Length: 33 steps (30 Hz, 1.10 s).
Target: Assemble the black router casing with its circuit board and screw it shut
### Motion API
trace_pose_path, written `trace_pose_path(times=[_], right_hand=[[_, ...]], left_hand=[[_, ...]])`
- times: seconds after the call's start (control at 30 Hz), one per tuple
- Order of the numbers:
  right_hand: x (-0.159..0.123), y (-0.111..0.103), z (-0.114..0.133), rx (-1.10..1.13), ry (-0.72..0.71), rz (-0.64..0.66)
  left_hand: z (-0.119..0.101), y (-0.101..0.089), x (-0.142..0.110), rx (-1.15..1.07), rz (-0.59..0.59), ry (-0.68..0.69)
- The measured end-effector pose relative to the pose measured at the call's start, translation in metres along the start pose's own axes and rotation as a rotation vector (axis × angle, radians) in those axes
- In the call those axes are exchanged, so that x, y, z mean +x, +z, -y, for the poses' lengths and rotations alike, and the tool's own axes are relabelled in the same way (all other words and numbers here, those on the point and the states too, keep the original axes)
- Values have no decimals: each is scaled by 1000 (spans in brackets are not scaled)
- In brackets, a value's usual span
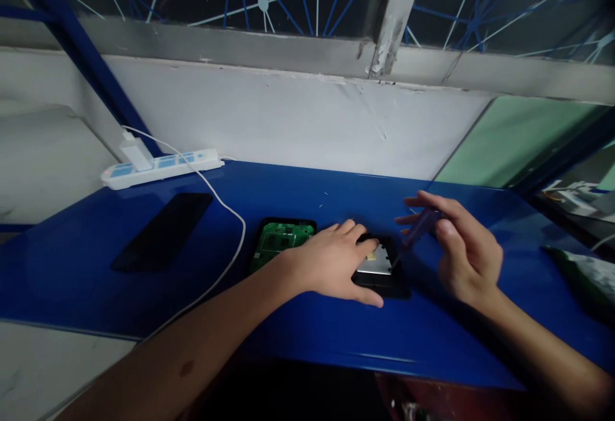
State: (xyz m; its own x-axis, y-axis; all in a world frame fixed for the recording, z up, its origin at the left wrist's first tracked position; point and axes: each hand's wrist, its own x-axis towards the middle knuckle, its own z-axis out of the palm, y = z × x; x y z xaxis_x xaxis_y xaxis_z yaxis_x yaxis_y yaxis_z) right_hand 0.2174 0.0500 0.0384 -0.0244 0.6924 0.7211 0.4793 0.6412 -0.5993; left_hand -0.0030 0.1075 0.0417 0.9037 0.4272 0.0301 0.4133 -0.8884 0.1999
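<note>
My left hand [334, 257] lies spread across a black device housing [398, 289] with a silver metal plate [377, 264] inside it, and covers its left part. In my right hand [464, 251] is a screwdriver with a purplish, see-through handle [423, 227], held between thumb and fingers. Its thin shaft slants down to the right edge of the metal plate; whether the tip sits in a screw is too small to tell. Left of the housing, partly behind my left forearm, lies another black case half with a green circuit board [283, 238].
A dark flat phone-like slab [163, 232] rests on the blue table [336, 338] at left. Behind it, a white power strip [163, 168] holds a plugged-in charger [137, 152], whose white cable [237, 241] curves forward. A green-and-silver packet [581, 280] lies at right.
</note>
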Motion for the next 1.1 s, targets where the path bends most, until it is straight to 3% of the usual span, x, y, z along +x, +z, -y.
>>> trace_pose_path(times=[0.3,0.43,0.6,0.73,0.87,1.1], right_hand=[[0,3,-5,-33,-56,-110],[2,0,-6,-34,-104,-71],[0,-1,0,-26,-30,1],[-1,1,-2,-34,-1,-27],[2,0,-7,-61,-73,-72],[3,-4,-4,-57,-154,-17]], left_hand=[[0,1,0,0,-2,-3],[0,0,0,-3,-3,4],[0,-1,0,-10,5,6],[0,0,0,-12,-4,-3],[-1,-1,-1,-4,6,-6],[-1,0,-1,-9,7,-17]])
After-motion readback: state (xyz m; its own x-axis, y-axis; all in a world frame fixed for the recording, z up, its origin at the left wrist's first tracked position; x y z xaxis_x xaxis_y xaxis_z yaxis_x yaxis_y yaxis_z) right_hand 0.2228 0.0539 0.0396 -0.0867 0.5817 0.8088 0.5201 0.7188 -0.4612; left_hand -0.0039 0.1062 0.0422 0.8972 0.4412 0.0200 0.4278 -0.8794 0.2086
